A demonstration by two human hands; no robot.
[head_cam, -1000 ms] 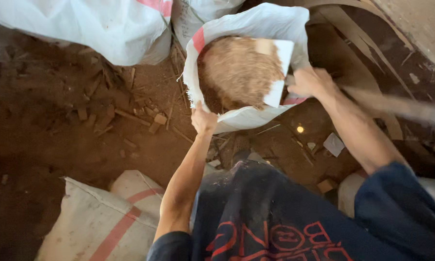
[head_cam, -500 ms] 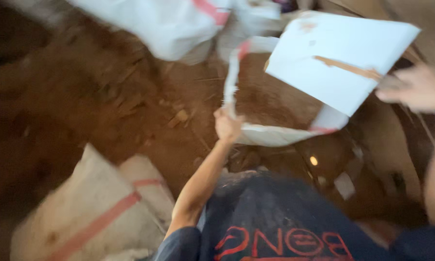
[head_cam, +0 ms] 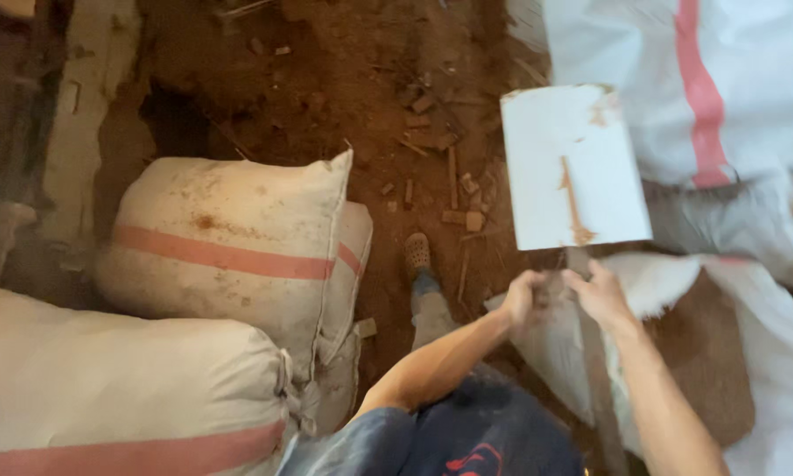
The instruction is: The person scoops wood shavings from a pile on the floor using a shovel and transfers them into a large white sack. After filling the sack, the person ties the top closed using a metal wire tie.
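A shovel with a flat white blade [head_cam: 573, 167], streaked with brown dust, is raised empty above the ground. Its wooden handle [head_cam: 597, 370] runs down towards me. My right hand [head_cam: 601, 298] is closed around the handle just below the blade. My left hand [head_cam: 524, 295] sits right beside it, gripping the white rim of an open sack [head_cam: 551, 348]. Brown, sawdust-like fill [head_cam: 705, 353] shows inside that sack, to the right of my right arm.
Two filled, closed sacks with pink stripes lie at the left, one [head_cam: 229, 238] behind the other [head_cam: 123, 388]. Another white striped sack [head_cam: 705, 106] stands at the upper right. My sandalled foot [head_cam: 416, 253] rests on a dirt floor strewn with wood scraps [head_cam: 431, 132].
The view has swung left. The blade was emptied of its brown load and lifted clear of the sack mouth. My left hand has stayed on the sack rim.
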